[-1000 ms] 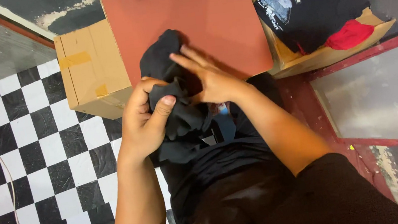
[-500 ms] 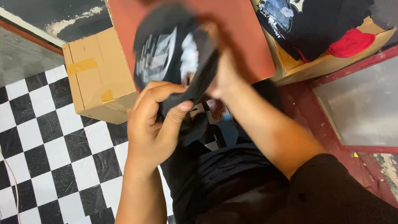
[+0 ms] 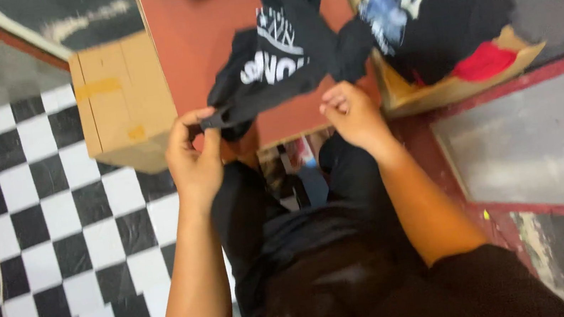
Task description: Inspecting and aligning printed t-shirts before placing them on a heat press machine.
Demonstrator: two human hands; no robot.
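— What's nearest you there?

— The person's lap in dark clothing (image 3: pixel 323 261), then both hands raised just above it. The left hand (image 3: pixel 195 163) is pinched shut on an edge of a black cotton T-shirt with white printed lettering (image 3: pixel 283 51); a second ago that shirt was a bunched wad pressed between both hands.

— And the other hand?

— The right hand (image 3: pixel 352 112) is curled closed at the shirt's lower edge, though the blur makes it hard to say how much cloth it has. The shirt has opened out and hangs spread over the flat reddish-brown board (image 3: pixel 202 32), so I'd judge it's being shaken loose.

— Further off?

— A plain cardboard box (image 3: pixel 123 99) left of the board on the black-and-white checkered floor (image 3: pixel 30 211), and to the right an open cardboard box of dark printed garments with one red piece (image 3: pixel 445 24).
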